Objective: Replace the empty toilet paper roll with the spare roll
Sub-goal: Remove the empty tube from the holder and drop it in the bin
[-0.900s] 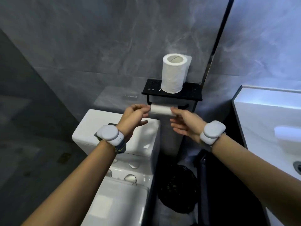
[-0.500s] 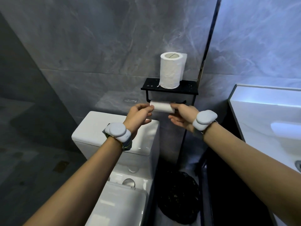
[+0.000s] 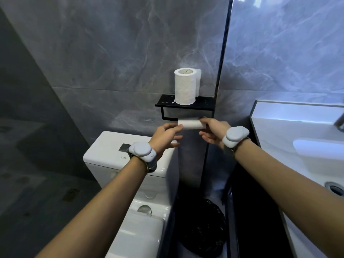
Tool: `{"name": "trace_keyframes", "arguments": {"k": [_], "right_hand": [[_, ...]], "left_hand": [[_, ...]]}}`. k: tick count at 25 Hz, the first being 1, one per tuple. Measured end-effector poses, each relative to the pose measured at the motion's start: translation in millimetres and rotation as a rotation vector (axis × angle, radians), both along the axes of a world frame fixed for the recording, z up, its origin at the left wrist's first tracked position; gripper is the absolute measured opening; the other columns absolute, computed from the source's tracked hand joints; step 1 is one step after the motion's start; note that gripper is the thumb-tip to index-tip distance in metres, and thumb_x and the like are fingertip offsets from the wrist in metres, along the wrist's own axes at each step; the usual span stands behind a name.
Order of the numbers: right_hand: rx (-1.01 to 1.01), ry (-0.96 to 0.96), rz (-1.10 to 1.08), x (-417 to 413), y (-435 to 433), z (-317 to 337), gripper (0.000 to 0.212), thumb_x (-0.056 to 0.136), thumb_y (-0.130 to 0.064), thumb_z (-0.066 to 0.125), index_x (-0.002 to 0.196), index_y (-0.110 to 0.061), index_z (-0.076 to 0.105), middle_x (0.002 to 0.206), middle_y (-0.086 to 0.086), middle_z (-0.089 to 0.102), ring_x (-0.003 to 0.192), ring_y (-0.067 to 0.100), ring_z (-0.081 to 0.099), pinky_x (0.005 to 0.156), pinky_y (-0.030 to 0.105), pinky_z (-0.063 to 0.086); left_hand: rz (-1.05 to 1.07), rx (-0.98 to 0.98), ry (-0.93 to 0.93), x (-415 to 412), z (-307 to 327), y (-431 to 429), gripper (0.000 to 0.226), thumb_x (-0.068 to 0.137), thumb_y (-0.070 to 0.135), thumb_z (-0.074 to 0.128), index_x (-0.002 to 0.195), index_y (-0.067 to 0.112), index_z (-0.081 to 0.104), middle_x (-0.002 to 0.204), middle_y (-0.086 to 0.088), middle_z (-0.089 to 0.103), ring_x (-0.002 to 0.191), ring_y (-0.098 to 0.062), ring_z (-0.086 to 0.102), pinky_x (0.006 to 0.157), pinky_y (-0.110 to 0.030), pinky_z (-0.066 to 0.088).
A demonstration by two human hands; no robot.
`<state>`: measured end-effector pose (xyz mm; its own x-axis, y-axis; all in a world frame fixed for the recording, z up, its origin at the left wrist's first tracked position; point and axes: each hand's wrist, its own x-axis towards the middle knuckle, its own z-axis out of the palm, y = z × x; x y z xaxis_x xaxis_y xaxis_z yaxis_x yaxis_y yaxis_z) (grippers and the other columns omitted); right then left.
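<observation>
Pinching each end of the empty roll (image 3: 189, 124), left hand (image 3: 165, 135) and right hand (image 3: 214, 130) grip closed on it; light, crushable tube, best held by its rims.

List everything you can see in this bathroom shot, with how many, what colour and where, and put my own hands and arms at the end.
spare roll: one, white, upright on the black shelf
shelf: one, black, on the grey wall, with a bar underneath
empty roll: one, white, at the bar under the shelf, held at both ends
toilet: one, white, lower centre, below the shelf
bin: one, black, on the floor right of the toilet
sink: one, white, right edge
wrist devices: two, pale grey, one on each wrist
left hand: one, at the empty roll's left end
right hand: one, at its right end
</observation>
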<state>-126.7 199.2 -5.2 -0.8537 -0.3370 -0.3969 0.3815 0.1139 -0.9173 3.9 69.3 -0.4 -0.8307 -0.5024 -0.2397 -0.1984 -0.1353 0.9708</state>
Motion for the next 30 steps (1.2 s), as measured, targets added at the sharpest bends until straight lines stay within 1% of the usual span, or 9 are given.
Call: {"name": "trace_keyframes", "arguments": {"k": [6, 10, 12, 15, 20, 24, 26, 28, 30], "right_hand": [[-0.017, 0.008, -0.036, -12.7, 37.5, 4.0, 0.043, 0.077, -0.04, 0.073, 0.104, -0.008, 0.065, 0.093, 0.01, 0.075, 0.073, 0.014, 0.074, 0.057, 0.023, 0.059], [-0.019, -0.005, -0.039, -12.8, 54.7, 4.3, 0.042, 0.078, -0.043, 0.071, 0.104, -0.01, 0.064, 0.094, 0.008, 0.075, 0.076, 0.014, 0.075, 0.052, 0.023, 0.057], [-0.053, -0.004, -0.079, -3.1, 92.1, 12.6, 0.044, 0.078, -0.043, 0.071, 0.106, -0.01, 0.064, 0.095, 0.009, 0.076, 0.07, 0.013, 0.075, 0.049, 0.022, 0.055], [-0.059, -0.009, -0.068, -3.4, 97.4, 15.1, 0.048, 0.076, -0.043, 0.071, 0.11, -0.011, 0.063, 0.091, 0.007, 0.076, 0.065, 0.011, 0.075, 0.048, 0.022, 0.054], [-0.072, -0.02, -0.024, 21.9, 117.2, 26.8, 0.051, 0.079, -0.042, 0.071, 0.118, -0.012, 0.06, 0.097, 0.007, 0.075, 0.078, 0.015, 0.075, 0.053, 0.024, 0.055], [-0.077, -0.018, 0.019, 54.3, 119.2, 32.8, 0.046, 0.082, -0.039, 0.069, 0.117, -0.011, 0.059, 0.097, 0.007, 0.074, 0.076, 0.015, 0.074, 0.055, 0.024, 0.056], [-0.07, -0.012, 0.041, 72.9, 118.6, 34.7, 0.043, 0.083, -0.036, 0.068, 0.116, -0.009, 0.06, 0.099, 0.01, 0.075, 0.079, 0.017, 0.074, 0.062, 0.026, 0.058], [-0.066, -0.015, 0.063, 89.1, 116.0, 32.5, 0.041, 0.084, -0.033, 0.068, 0.115, -0.007, 0.06, 0.099, 0.012, 0.075, 0.084, 0.02, 0.074, 0.069, 0.028, 0.057], [-0.055, -0.015, 0.076, 102.4, 111.8, 28.0, 0.041, 0.084, -0.031, 0.069, 0.114, -0.004, 0.061, 0.097, 0.013, 0.075, 0.089, 0.022, 0.075, 0.069, 0.029, 0.057]], "left_hand": [[-0.053, -0.009, 0.007, -13.7, 8.1, 33.2, 0.043, 0.09, 0.03, 0.064, 0.128, 0.011, 0.057, 0.127, -0.006, 0.063, 0.108, -0.023, 0.069, 0.069, -0.025, 0.053], [-0.075, -0.007, 0.008, -19.7, 13.2, 44.9, 0.04, 0.089, 0.032, 0.064, 0.125, 0.014, 0.06, 0.123, -0.002, 0.065, 0.103, -0.021, 0.072, 0.069, -0.025, 0.055], [-0.125, -0.025, 0.01, -15.4, 24.0, 75.4, 0.04, 0.089, 0.031, 0.065, 0.124, 0.013, 0.06, 0.122, -0.002, 0.065, 0.101, -0.022, 0.072, 0.072, -0.028, 0.056], [-0.127, -0.042, 0.012, -18.8, 26.1, 79.9, 0.039, 0.089, 0.031, 0.064, 0.123, 0.012, 0.061, 0.117, -0.003, 0.066, 0.095, -0.022, 0.072, 0.072, -0.029, 0.056], [-0.094, -0.082, 0.006, 2.9, 33.1, 92.2, 0.031, 0.089, 0.031, 0.064, 0.114, 0.013, 0.063, 0.112, -0.006, 0.068, 0.085, -0.016, 0.071, 0.065, -0.027, 0.056], [-0.027, -0.144, -0.005, 28.2, 36.5, 93.3, 0.026, 0.089, 0.032, 0.064, 0.107, 0.013, 0.065, 0.098, -0.004, 0.07, 0.076, -0.01, 0.068, 0.057, -0.023, 0.054], [0.002, -0.183, -0.01, 43.8, 33.4, 92.2, 0.026, 0.088, 0.03, 0.064, 0.106, 0.011, 0.066, 0.091, -0.001, 0.068, 0.073, -0.009, 0.066, 0.057, -0.023, 0.053], [0.033, -0.196, -0.012, 59.0, 28.7, 90.4, 0.015, 0.088, 0.024, 0.063, 0.097, 0.012, 0.065, 0.084, -0.002, 0.064, 0.066, -0.01, 0.062, 0.056, -0.023, 0.052], [0.056, -0.188, -0.011, 73.2, 23.1, 88.0, 0.006, 0.088, 0.018, 0.062, 0.091, 0.013, 0.063, 0.081, -0.004, 0.062, 0.065, -0.013, 0.061, 0.056, -0.024, 0.052]]}}
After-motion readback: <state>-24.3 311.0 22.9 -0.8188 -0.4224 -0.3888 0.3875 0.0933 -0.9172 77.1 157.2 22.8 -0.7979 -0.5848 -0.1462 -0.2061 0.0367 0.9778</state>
